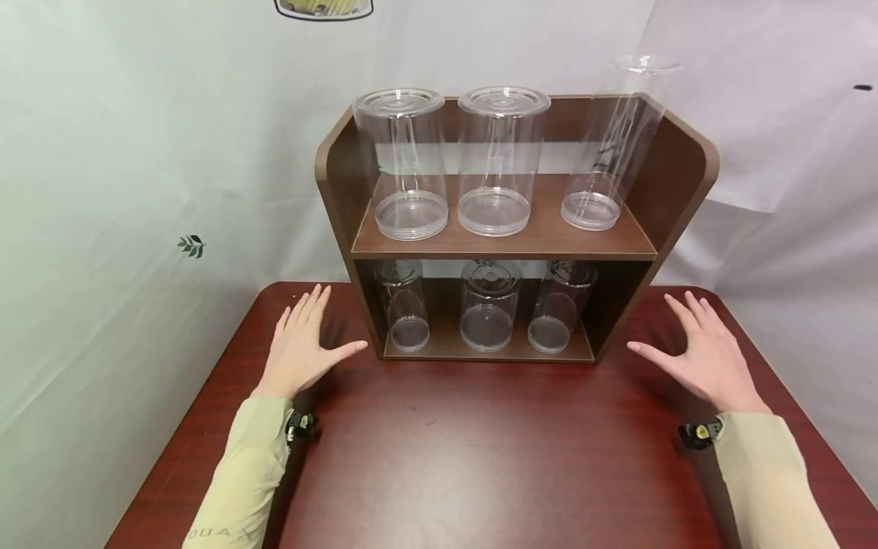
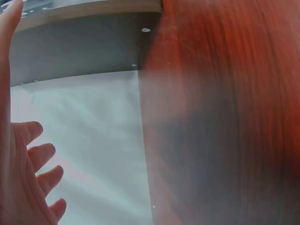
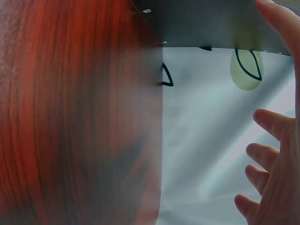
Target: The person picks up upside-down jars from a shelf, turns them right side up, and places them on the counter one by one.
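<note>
from the head view, the left hand [image 1: 299,347] and right hand [image 1: 706,353] lie flat on the table [image 1: 480,457], fingers spread, holding nothing, either side of the wooden shelf [image 1: 507,236] of clear jars [image 1: 494,160]. the left wrist view shows spread fingers [image 2: 40,157] beside the shelf's side. the right wrist view shows likewise parted fingers [image 3: 267,161].
</note>
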`<state>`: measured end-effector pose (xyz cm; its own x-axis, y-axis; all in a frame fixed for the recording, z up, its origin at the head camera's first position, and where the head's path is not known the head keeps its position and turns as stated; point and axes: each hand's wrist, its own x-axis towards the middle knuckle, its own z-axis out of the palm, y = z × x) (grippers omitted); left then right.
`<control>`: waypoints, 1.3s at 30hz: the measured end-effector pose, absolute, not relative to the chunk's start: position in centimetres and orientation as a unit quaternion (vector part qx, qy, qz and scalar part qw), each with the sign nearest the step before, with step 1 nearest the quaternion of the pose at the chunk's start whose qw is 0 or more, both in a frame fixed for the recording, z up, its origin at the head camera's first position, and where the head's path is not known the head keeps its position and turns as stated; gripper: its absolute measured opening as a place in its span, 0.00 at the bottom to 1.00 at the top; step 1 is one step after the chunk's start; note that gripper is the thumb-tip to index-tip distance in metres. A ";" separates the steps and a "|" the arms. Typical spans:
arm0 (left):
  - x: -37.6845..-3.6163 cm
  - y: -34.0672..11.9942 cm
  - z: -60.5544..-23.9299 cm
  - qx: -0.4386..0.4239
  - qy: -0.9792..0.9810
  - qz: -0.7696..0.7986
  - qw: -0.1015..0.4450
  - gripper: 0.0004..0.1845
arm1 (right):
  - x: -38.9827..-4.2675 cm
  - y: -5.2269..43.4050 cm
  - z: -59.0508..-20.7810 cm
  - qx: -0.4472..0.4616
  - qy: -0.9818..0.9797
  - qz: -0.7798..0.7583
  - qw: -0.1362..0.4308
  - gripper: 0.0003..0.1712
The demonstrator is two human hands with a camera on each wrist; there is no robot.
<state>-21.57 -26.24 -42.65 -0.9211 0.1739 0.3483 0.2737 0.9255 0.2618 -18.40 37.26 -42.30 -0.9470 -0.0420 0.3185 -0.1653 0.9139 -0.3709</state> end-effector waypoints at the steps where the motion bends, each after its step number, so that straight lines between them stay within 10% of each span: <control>1: -21.6 -26.2 -42.6 -0.116 -0.966 -0.163 0.162 0.63 | -18.4 37.2 -42.2 0.053 -0.965 0.204 0.154 0.60; 21: -21.1 -23.2 -41.0 -0.104 -0.908 -0.357 0.190 0.53 | -17.4 36.3 -39.9 0.047 -0.946 0.267 0.180 0.55; 39: -21.6 -18.7 -37.4 -0.147 -0.769 -0.518 0.345 0.36 | -15.7 34.4 -35.6 0.058 -0.896 0.318 0.304 0.48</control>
